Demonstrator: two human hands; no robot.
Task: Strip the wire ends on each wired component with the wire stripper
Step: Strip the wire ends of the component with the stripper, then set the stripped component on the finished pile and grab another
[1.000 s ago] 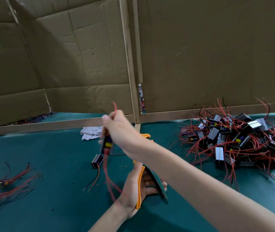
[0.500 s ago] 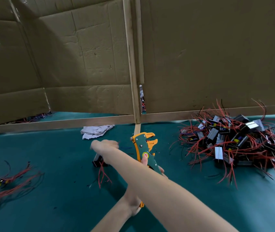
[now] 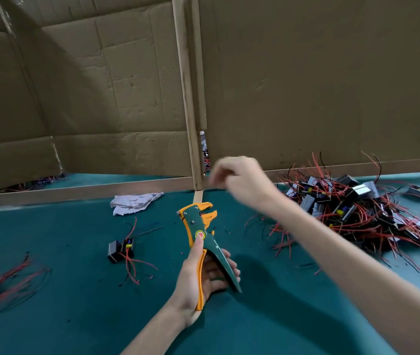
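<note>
My left hand [image 3: 198, 275] grips the green and orange wire stripper [image 3: 203, 237] by its handles, jaws pointing away from me. My right hand [image 3: 239, 180] hovers above the table to the right of the stripper's jaws, blurred, fingers loosely curled and holding nothing. A black wired component [image 3: 121, 249] with red wires lies on the green mat to the left of the stripper. A large pile of wired components [image 3: 352, 213] with red and black wires sits at the right.
A crumpled white cloth [image 3: 134, 202] lies near the cardboard wall [image 3: 306, 85] at the back. More red-wired components [image 3: 1, 283] lie at the left edge. Small wire scraps dot the green mat [image 3: 75, 303].
My right hand has set the wired component down on the mat at the left, let go and swung right toward the pile. The left hand has raised the stripper slightly.
</note>
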